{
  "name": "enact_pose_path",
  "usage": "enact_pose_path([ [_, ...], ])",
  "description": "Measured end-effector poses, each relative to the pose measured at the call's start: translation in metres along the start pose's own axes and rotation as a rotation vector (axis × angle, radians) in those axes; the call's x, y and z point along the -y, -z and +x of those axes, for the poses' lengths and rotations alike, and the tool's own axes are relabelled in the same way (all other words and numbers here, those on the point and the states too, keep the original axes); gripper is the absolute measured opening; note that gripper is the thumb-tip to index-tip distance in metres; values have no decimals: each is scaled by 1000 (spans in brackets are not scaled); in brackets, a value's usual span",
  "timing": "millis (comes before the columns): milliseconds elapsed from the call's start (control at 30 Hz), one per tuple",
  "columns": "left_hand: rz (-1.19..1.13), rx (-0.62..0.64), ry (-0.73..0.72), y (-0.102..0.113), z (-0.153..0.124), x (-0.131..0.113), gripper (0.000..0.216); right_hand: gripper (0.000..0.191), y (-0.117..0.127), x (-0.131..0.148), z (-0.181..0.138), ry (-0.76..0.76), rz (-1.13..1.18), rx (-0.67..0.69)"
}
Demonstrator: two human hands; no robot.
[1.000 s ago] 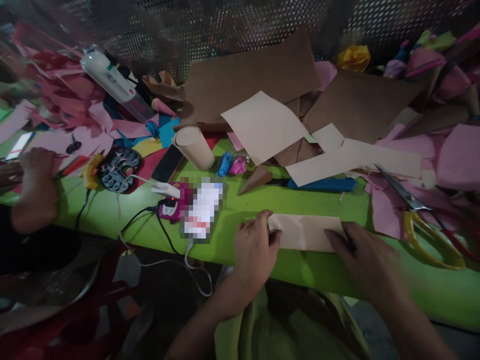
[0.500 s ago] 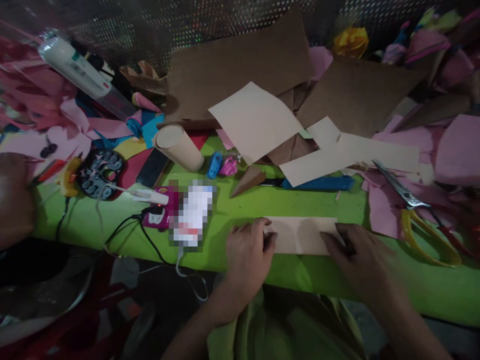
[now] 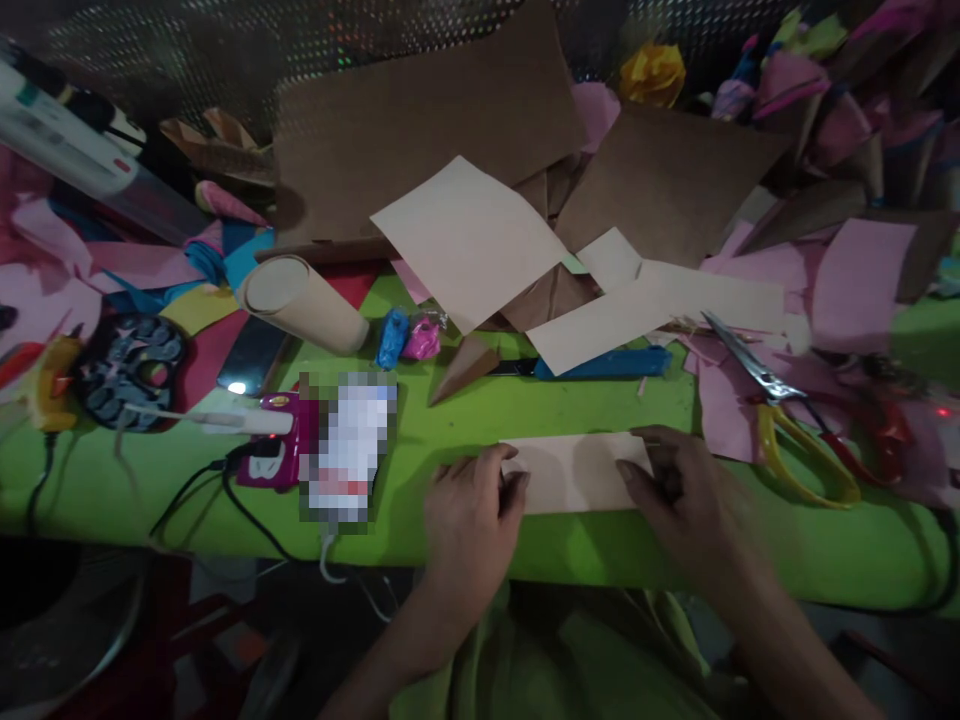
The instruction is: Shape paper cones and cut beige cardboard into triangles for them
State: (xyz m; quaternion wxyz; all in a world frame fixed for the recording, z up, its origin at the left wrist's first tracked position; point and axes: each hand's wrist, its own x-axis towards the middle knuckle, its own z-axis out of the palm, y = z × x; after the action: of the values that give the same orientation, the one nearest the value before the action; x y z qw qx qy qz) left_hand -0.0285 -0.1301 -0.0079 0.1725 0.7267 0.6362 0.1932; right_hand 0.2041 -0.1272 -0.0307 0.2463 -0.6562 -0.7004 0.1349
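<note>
A strip of cream paper [image 3: 574,475] lies flat along the front of the green table [image 3: 442,425]. My left hand [image 3: 471,525] pinches its left end, thumb on top. At the other end, my right hand [image 3: 679,500] grips the strip between thumb and curled fingers. Beyond the strip are a small brown paper cone [image 3: 466,366] and a blue-handled cutter [image 3: 611,363], partly covered by a cream paper piece [image 3: 600,325]. Yellow-handled scissors [image 3: 806,455] rest to the right of my right hand.
Left stand a phone with a blurred screen [image 3: 351,450], a magenta power strip [image 3: 274,440] with cables, a rolled paper tube [image 3: 307,305] and a yellow glue gun [image 3: 56,380]. A cream sheet [image 3: 465,240] and brown sheets [image 3: 420,130] lie behind; pink scraps [image 3: 724,410] lie right.
The view has shifted to the right, so things sit further left in the picture. An arm at the left edge has gone out of view. Both my hands keep hold of the strip.
</note>
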Motion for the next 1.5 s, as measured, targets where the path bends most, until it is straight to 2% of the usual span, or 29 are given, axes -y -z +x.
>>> enact_pose_path([
  [100, 8, -6, -3, 0, 0, 0, 18, 35, 1, 0, 0, -3, 41, 3],
  [267, 17, -19, -30, 1, 1, 0, 17, 13, 3, 2, 0, 21, 67, 3],
  [367, 15, -30, -47, 0, 0, 1, 15, 14, 6, 4, 0, 68, 42, 40],
  [800, 99, -86, -101, -4, -4, 3, 15, 18, 3, -1, -2, 101, -23, -9],
  [867, 131, -125, -137, -6, -4, 3, 16, 18, 1, -2, -2, 140, -35, 3],
  [933, 152, -149, -252, -8, -3, 3, 16, 18, 0, -3, -1, 181, -44, 4],
  [1033, 185, -43, -506, -8, 0, 3, 15, 19, -1, -3, 1, 237, -76, -22],
  [1100, 230, 63, -592, -6, 0, 3, 17, 20, -2, -3, 2, 270, -111, -51],
  [1200, 292, 151, -608, -3, -8, 5, 33, 21, -4, -4, 2, 289, -155, -86],
  [1333, 321, 193, -581, -2, -21, 5, 52, 22, -10, -7, 4, 283, -149, -102],
  [1500, 355, 209, -539, -6, -25, 1, 57, 23, -9, -10, 7, 289, -94, -147],
])
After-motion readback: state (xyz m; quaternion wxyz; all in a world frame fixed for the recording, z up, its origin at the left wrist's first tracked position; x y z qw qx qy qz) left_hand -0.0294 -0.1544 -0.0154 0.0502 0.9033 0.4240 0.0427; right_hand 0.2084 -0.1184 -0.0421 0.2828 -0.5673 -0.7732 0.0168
